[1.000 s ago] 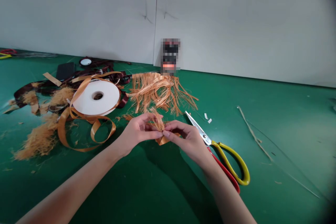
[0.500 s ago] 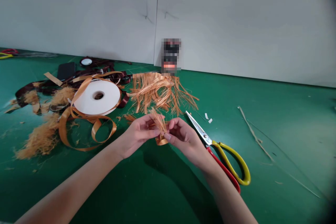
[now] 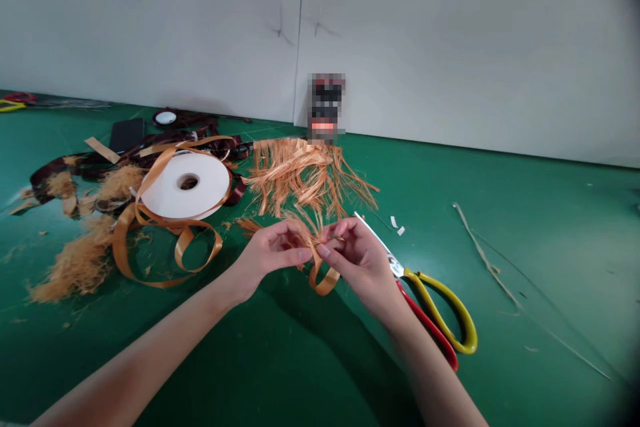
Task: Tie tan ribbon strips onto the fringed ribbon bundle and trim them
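Orange ribbon strip [image 3: 321, 276] sits at the middle of the view, held just above the green mat [image 3: 280, 360] between both hands. Its lower end curls into a loop and its upper end is shredded into thin strands. The left hand [image 3: 270, 253] pinches the strip with thumb and forefinger pressed together, the other fingers curled behind. The right hand [image 3: 357, 257] meets it from the 3 o'clock side, its fingertips pinching the frayed strands.

At 4 o'clock from the right hand, scissors [image 3: 431, 297] with one yellow and one red handle lie flat on the mat, blades pointing toward the hands. At 9 o'clock lie loose ribbon loops [image 3: 165, 250], with a fluffy fibre heap [image 3: 73, 270] beyond them. Farther off, at 10 o'clock, is a white ribbon spool [image 3: 185, 183]. At 12 o'clock lies a bundle of shredded ribbon [image 3: 305, 173]. Behind it a blurred object [image 3: 325, 107] stands against the pale wall [image 3: 450, 47].
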A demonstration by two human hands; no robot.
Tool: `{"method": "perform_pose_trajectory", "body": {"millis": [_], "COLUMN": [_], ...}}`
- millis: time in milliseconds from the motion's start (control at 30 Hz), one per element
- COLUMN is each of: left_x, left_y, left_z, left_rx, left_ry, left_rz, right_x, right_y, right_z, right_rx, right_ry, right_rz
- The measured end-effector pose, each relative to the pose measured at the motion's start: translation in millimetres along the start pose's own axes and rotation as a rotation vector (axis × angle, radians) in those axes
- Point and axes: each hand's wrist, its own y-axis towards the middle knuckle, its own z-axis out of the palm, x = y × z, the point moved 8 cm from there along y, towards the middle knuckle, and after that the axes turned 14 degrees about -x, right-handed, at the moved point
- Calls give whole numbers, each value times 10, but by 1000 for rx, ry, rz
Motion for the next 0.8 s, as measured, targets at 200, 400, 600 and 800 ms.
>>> {"method": "perform_pose_trajectory", "body": {"millis": [200,400,600,800], "left_x": [-32,-34,-44,-111], "left_y": [-15,1,34,97], "left_z": [17,24,-45,-246], "left_rx": [-3,-7,-100,-258], "left_ry": [118,145,55,-18], "left_rz": [63,83,31,21], "right_x": [-24,-47,-89,-115], "right_y": [-13,-4,-27,-85], "right_z": [-3,-12,52,138], "right_rx": [-22,-18,120,238], "right_ry": [-35,-83,-205,-367], "right_rz": [-5,-9,86,31]}}
